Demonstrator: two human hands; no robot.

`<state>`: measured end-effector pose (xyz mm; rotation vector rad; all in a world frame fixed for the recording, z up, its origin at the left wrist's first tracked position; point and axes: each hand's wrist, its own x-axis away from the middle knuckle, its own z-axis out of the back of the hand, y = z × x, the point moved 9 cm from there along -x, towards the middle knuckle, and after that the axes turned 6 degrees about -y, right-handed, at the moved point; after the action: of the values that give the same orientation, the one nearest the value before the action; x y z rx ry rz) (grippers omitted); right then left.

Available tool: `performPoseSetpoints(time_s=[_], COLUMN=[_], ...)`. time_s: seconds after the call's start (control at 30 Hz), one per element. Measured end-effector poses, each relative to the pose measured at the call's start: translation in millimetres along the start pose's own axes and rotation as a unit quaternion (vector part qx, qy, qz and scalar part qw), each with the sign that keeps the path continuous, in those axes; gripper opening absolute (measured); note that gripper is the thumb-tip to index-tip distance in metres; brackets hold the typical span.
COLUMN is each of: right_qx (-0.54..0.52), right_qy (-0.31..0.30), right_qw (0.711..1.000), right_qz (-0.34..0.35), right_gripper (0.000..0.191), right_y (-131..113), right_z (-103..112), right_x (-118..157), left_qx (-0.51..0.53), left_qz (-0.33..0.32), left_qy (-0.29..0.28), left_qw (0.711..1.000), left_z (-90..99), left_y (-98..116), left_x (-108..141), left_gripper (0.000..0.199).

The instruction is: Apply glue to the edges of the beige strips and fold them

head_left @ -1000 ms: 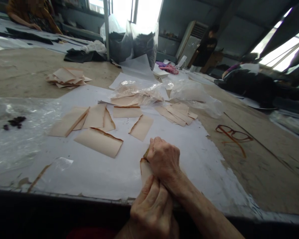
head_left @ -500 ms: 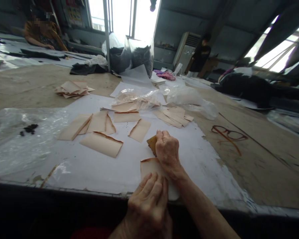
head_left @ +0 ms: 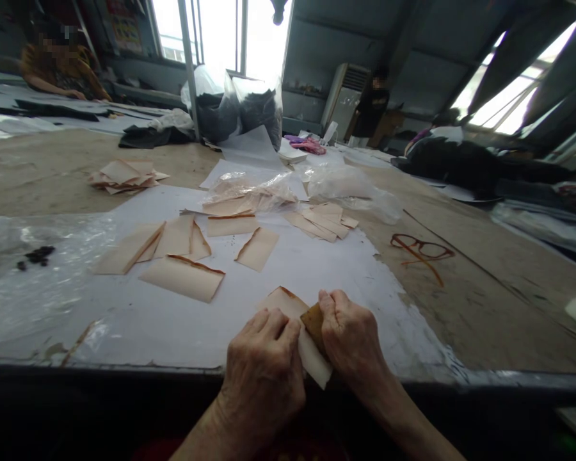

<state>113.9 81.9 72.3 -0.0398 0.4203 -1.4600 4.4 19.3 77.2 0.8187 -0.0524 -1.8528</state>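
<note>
A pale beige sheet piece with a brown-stained edge lies turned at an angle near the table's front edge. My left hand is closed over its left side, fingers bent and pressed together; the fingertips are partly hidden. In my right hand a flat yellow-brown piece, its kind not clear, is pinched between thumb and fingers. It touches or hovers just over the beige piece's right side; I cannot tell which. Further left lie a beige piece and another piece, both with brown edges.
White paper covers the table here. Stacked beige pieces lie back left, fanned ones behind my hands. Plastic film holds dark bits at left. Eyeglasses rest at right. A person sits far left.
My right hand has come nearer and slightly right with the yellow-brown piece, now at the beige piece's right side. The beige piece has turned; my left hand has shifted left. The view has swung slightly right.
</note>
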Motion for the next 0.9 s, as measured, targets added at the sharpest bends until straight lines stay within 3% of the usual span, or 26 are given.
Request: performPoseSetpoints(time_s=[0.17, 0.3, 0.5, 0.67, 0.9], right_qx=[-0.019, -0.029, 0.036, 0.101, 0.151], right_qy=[-0.037, -0.014, 0.012, 0.0, -0.019], right_qw=[0.999, 0.999, 0.999, 0.992, 0.985], right_qz=[-0.012, -0.034, 0.031, 0.07, 0.082], right_gripper=[0.032, 0.034, 0.032, 0.032, 0.029], right_y=[10, 13, -17, -32, -36], right_z=[1, 10, 3, -16, -23], right_x=[-3, -12, -20, -24, -31], left_qx=[0.009, 0.024, -0.04, -0.025, 0.019], left_qz=[-0.066, -0.122, -0.174, -0.167, -0.135], left_qy=[0.05, 0.037, 0.011, 0.047, 0.165], left_qw=[0.997, 0.992, 0.984, 0.985, 0.977], left_z=[7.8, 1.1, -8.4, -12.6, -9.9], left_y=[18, 33, 33, 33, 38], left_x=[5, 12, 22, 24, 24], left_gripper=[0.028, 0.03, 0.039, 0.033, 0.027])
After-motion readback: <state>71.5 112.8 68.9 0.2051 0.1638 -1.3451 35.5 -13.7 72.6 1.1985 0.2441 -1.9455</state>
